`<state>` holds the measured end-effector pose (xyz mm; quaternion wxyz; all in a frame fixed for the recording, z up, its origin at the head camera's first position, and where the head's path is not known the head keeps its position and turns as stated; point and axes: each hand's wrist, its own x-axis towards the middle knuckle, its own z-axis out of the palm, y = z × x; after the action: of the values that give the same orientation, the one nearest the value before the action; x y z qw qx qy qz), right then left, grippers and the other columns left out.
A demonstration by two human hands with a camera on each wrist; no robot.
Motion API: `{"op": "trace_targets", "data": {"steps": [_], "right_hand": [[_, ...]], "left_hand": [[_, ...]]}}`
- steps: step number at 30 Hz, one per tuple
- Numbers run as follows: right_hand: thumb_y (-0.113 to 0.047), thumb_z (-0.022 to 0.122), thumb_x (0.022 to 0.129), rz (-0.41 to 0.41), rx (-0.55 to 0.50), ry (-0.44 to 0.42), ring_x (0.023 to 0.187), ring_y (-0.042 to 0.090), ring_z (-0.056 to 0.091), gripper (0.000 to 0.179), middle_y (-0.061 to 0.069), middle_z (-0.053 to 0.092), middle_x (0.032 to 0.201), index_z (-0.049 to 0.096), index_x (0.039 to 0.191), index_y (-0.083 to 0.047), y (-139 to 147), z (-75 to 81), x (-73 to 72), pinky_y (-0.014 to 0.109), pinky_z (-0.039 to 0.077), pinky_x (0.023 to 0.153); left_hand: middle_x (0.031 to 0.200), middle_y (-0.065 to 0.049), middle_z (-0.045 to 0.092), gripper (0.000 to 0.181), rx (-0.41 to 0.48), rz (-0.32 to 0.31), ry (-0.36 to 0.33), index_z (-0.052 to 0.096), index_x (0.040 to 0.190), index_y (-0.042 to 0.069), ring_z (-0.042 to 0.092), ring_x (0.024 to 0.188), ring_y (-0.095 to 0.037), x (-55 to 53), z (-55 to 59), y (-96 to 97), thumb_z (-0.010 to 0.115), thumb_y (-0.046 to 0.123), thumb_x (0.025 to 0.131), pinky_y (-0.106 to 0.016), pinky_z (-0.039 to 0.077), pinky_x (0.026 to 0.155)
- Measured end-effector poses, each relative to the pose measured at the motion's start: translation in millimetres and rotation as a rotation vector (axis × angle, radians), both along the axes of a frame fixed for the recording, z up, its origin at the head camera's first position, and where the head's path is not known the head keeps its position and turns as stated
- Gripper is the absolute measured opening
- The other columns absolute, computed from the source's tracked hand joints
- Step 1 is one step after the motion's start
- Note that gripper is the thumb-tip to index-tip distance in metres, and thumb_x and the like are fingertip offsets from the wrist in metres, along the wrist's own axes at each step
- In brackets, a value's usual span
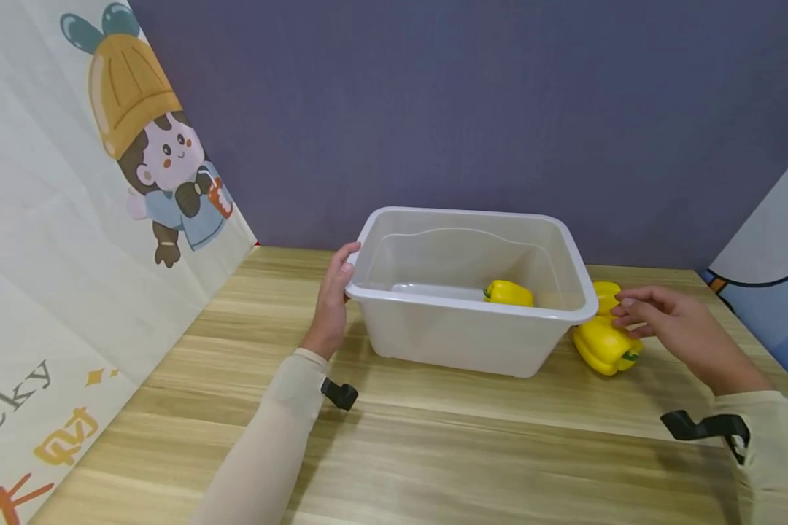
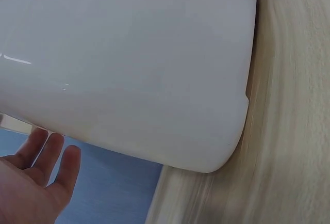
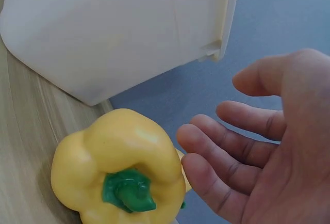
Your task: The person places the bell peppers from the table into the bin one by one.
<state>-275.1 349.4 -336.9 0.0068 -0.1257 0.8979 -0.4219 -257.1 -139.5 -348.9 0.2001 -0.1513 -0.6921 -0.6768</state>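
A white plastic bin stands on the table with a yellow bell pepper inside it. My left hand rests against the bin's left rim; in the left wrist view its fingers look nearly straight along the outer wall, and the thumb is out of sight there. Right of the bin, my right hand hovers by two more yellow bell peppers. Of these, the nearer pepper shows a green stem, and the farther pepper is partly hidden. Nothing is held between the right hand's loosely bent fingers.
A dark blue-grey panel rises directly behind the bin. On the left stands a white sheet printed with a cartoon figure, and another printed sheet is at the right. The table has a light wood grain.
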Motion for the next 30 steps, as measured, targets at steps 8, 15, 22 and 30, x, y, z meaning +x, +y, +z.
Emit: {"op": "trace_targets", "data": {"steps": [8,15,22,30], "right_hand": [[-0.039,0.043,0.107,-0.019,0.021,-0.001,0.09,-0.002,0.062,0.056,0.027,0.059,0.125,0.046,0.141,0.005,3,-1.9,-2.2,0.025,0.056,0.073],[-0.039,0.041,0.107,-0.027,0.054,-0.002,0.089,-0.002,0.062,0.055,0.029,0.059,0.125,0.047,0.139,0.006,7,-2.3,-1.5,0.025,0.055,0.072],[-0.039,0.041,0.107,-0.018,0.079,-0.014,0.089,0.001,0.063,0.055,0.03,0.058,0.126,0.047,0.139,0.006,13,-4.9,-3.8,0.027,0.056,0.071],[-0.037,0.041,0.107,0.013,0.096,-0.026,0.088,-0.003,0.062,0.056,0.032,0.057,0.127,0.046,0.14,0.009,21,-10.2,-6.5,0.03,0.056,0.071]], "left_hand": [[0.134,-0.022,0.049,0.053,-0.01,-0.002,-0.015,0.041,0.149,0.016,0.047,0.119,-0.044,-0.2,-0.4,-1.8,0.037,0.036,0.1,-0.044,0.036,0.096],[0.135,-0.024,0.049,0.053,-0.019,-0.014,-0.01,0.041,0.149,0.014,0.046,0.119,-0.044,-0.9,0.2,-2.5,0.037,0.029,0.098,-0.045,0.034,0.099],[0.141,-0.019,0.048,0.055,-0.029,-0.026,-0.026,0.039,0.153,0.014,0.047,0.12,-0.038,0.3,1.4,-3.2,0.035,0.024,0.098,-0.043,0.036,0.097],[0.144,-0.017,0.046,0.059,-0.027,-0.032,-0.033,0.036,0.155,0.018,0.045,0.123,-0.043,0.6,4.9,-0.8,0.034,0.023,0.097,-0.044,0.038,0.095]]}}
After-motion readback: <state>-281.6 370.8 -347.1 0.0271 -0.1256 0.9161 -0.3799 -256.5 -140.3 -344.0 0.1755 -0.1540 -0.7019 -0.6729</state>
